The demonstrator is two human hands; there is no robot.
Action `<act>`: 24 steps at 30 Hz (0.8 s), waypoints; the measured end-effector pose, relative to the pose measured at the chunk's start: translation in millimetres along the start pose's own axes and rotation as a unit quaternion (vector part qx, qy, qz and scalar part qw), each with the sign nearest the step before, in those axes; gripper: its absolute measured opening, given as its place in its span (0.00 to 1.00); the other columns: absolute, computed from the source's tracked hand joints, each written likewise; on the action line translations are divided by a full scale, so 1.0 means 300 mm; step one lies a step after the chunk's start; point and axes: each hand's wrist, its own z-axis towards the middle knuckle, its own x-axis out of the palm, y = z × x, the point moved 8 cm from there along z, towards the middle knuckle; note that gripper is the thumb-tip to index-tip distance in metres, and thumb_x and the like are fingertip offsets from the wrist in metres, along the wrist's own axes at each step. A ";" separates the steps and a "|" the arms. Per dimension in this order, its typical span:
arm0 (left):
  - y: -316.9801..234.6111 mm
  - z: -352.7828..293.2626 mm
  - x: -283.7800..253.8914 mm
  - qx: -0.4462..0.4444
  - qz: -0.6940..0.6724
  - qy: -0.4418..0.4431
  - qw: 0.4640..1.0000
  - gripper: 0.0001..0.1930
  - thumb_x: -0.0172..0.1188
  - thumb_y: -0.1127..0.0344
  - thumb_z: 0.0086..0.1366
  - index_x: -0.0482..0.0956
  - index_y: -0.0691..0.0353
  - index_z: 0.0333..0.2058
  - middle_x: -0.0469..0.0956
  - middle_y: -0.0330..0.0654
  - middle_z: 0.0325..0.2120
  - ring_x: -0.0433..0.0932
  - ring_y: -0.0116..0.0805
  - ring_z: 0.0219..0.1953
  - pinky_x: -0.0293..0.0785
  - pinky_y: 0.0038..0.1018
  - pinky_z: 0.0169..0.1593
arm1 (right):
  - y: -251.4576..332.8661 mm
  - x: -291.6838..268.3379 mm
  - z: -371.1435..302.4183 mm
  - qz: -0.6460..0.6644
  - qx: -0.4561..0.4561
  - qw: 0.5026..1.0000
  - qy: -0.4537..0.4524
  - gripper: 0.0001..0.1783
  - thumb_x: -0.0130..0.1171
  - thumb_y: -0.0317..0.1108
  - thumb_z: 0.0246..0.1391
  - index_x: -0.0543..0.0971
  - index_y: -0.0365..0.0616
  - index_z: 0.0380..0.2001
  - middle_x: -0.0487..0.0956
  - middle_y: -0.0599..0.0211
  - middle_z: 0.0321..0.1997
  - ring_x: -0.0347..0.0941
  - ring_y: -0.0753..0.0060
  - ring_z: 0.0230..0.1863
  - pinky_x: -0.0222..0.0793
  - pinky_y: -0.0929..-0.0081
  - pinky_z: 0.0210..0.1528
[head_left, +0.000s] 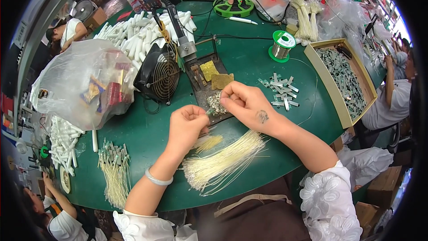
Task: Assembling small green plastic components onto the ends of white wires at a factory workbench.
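My left hand (189, 127) is closed in a pinch, with a small greenish glint at its fingertips too small to make out. Close by on the right, my right hand (246, 106) also pinches its fingers together, and what sits in them is hidden. Between the two lies a heap of silvery solder scraps (216, 103) on a dark work plate (198, 90). Two yellowish sponge pads (222, 81) rest just beyond. Under my wrists lies a bundle of thin cream wires (223, 160), with shorter yellowish strands (208, 143) next to my left hand.
Small circuit boards (281, 90) lie right, near a solder spool (282, 47) and a carton tray of boards (322, 56). Wired boards (113, 169) are front left. A black fan (158, 73), plastic bag (80, 85) and white tubes (129, 33) fill the left. People sit around.
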 end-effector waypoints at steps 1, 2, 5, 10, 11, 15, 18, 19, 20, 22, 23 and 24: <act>-0.004 0.012 0.001 0.000 0.000 0.001 1.000 0.02 0.52 0.75 0.55 0.74 0.65 0.26 0.76 0.37 0.20 0.73 0.21 0.19 0.64 0.16 0.22 | -0.011 -0.008 0.001 0.015 0.017 1.000 -0.012 0.08 0.58 0.30 0.51 0.72 0.38 0.33 0.61 0.79 0.16 0.55 0.87 0.19 0.52 0.81 0.21; -0.007 0.022 -0.004 -0.001 -0.005 -0.009 1.000 0.02 0.52 0.74 0.55 0.74 0.64 0.26 0.76 0.37 0.20 0.73 0.21 0.19 0.63 0.16 0.22 | 0.000 -0.002 0.001 0.019 -0.004 1.000 -0.022 0.06 0.58 0.29 0.51 0.73 0.38 0.30 0.61 0.77 0.16 0.55 0.86 0.18 0.53 0.80 0.21; -0.009 0.047 -0.014 -0.005 -0.007 -0.017 1.000 0.02 0.53 0.73 0.56 0.74 0.64 0.27 0.76 0.37 0.20 0.72 0.22 0.19 0.63 0.17 0.23 | 0.026 0.007 0.006 -0.027 -0.096 0.993 -0.066 0.05 0.58 0.28 0.51 0.74 0.38 0.28 0.63 0.74 0.17 0.55 0.83 0.18 0.53 0.79 0.20; -0.022 0.062 -0.010 0.001 -0.041 -0.023 0.999 0.03 0.54 0.72 0.56 0.74 0.63 0.26 0.76 0.36 0.20 0.72 0.22 0.18 0.63 0.16 0.23 | 0.003 0.017 0.020 -0.027 -0.089 0.993 -0.071 0.05 0.60 0.27 0.50 0.75 0.39 0.27 0.65 0.71 0.19 0.56 0.82 0.18 0.54 0.79 0.21; -0.024 0.064 -0.009 0.000 -0.041 -0.023 0.999 0.03 0.54 0.72 0.56 0.74 0.63 0.26 0.76 0.36 0.20 0.72 0.22 0.18 0.63 0.16 0.23 | 0.005 0.018 0.021 -0.022 -0.097 0.992 -0.073 0.05 0.61 0.27 0.49 0.75 0.39 0.27 0.65 0.72 0.19 0.57 0.83 0.18 0.55 0.80 0.21; -0.028 0.067 -0.011 0.006 -0.074 -0.026 0.997 0.02 0.54 0.74 0.55 0.75 0.66 0.26 0.76 0.38 0.21 0.73 0.22 0.19 0.62 0.16 0.22 | -0.008 0.021 0.023 0.003 -0.089 0.993 -0.077 0.05 0.62 0.27 0.50 0.76 0.38 0.28 0.67 0.73 0.19 0.57 0.85 0.19 0.55 0.81 0.21; -0.036 0.073 -0.011 0.015 -0.083 -0.029 0.996 0.03 0.54 0.74 0.55 0.75 0.66 0.27 0.76 0.38 0.21 0.73 0.22 0.19 0.62 0.16 0.22 | -0.016 0.021 0.030 0.015 -0.089 0.993 -0.082 0.04 0.61 0.26 0.51 0.76 0.37 0.28 0.68 0.74 0.20 0.58 0.87 0.20 0.55 0.82 0.22; -0.037 0.072 -0.011 0.016 -0.086 -0.033 0.996 0.03 0.54 0.74 0.55 0.75 0.66 0.27 0.76 0.38 0.21 0.73 0.22 0.19 0.62 0.16 0.22 | -0.022 0.023 0.030 0.021 -0.080 0.994 -0.077 0.04 0.61 0.26 0.51 0.76 0.37 0.28 0.69 0.74 0.21 0.58 0.87 0.20 0.55 0.83 0.22; -0.040 0.070 -0.010 0.015 -0.086 -0.033 0.996 0.03 0.54 0.74 0.55 0.75 0.66 0.27 0.76 0.38 0.21 0.73 0.22 0.19 0.62 0.16 0.22 | -0.028 0.026 0.030 0.027 -0.072 0.994 -0.073 0.04 0.61 0.26 0.51 0.76 0.37 0.28 0.69 0.74 0.21 0.58 0.88 0.20 0.56 0.84 0.22; -0.052 0.065 -0.007 0.021 -0.074 -0.032 0.997 0.03 0.53 0.72 0.57 0.74 0.63 0.26 0.75 0.36 0.20 0.72 0.21 0.19 0.63 0.16 0.23 | -0.028 0.027 0.031 0.031 -0.073 0.994 -0.071 0.04 0.61 0.26 0.51 0.76 0.37 0.28 0.70 0.74 0.22 0.59 0.88 0.21 0.56 0.84 0.22; -0.054 0.066 -0.006 0.020 -0.075 -0.032 0.996 0.03 0.53 0.72 0.57 0.74 0.63 0.26 0.75 0.36 0.20 0.72 0.21 0.19 0.63 0.16 0.23 | -0.026 0.027 0.031 0.034 -0.076 0.994 -0.070 0.04 0.61 0.26 0.51 0.76 0.37 0.29 0.70 0.73 0.22 0.59 0.88 0.21 0.56 0.84 0.22; -0.057 0.067 -0.004 0.022 -0.075 -0.030 0.996 0.03 0.53 0.72 0.57 0.74 0.63 0.26 0.75 0.35 0.20 0.72 0.21 0.19 0.63 0.16 0.23 | -0.025 0.026 0.032 0.034 -0.075 0.994 -0.069 0.04 0.61 0.26 0.51 0.76 0.37 0.29 0.70 0.73 0.22 0.59 0.88 0.21 0.56 0.84 0.22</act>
